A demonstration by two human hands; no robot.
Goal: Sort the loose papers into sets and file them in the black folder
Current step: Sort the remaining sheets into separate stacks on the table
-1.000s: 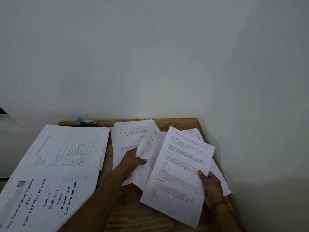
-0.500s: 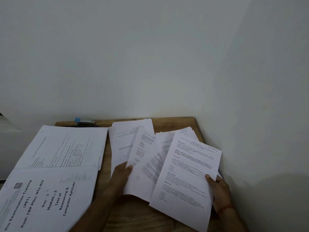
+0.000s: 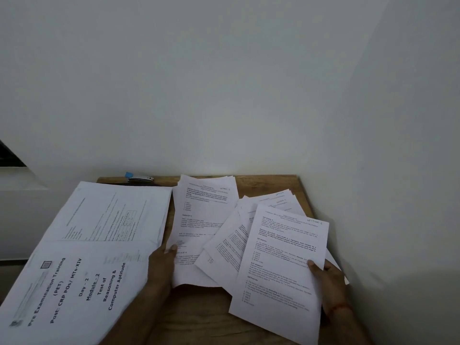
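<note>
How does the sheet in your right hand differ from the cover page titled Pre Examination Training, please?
The cover page carries a few large bold lines; the sheet is dense small print with a handwritten note at its top corner. The cover page lies unheld with its text running sideways; the sheet, its text nearly upright, is pinched by the right hand. Both are white printed paper.

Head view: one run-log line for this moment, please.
left hand: grips middle pile | right hand: grips fanned sheets | PET booklet: lies at left | wooden table | phase: sorting
</note>
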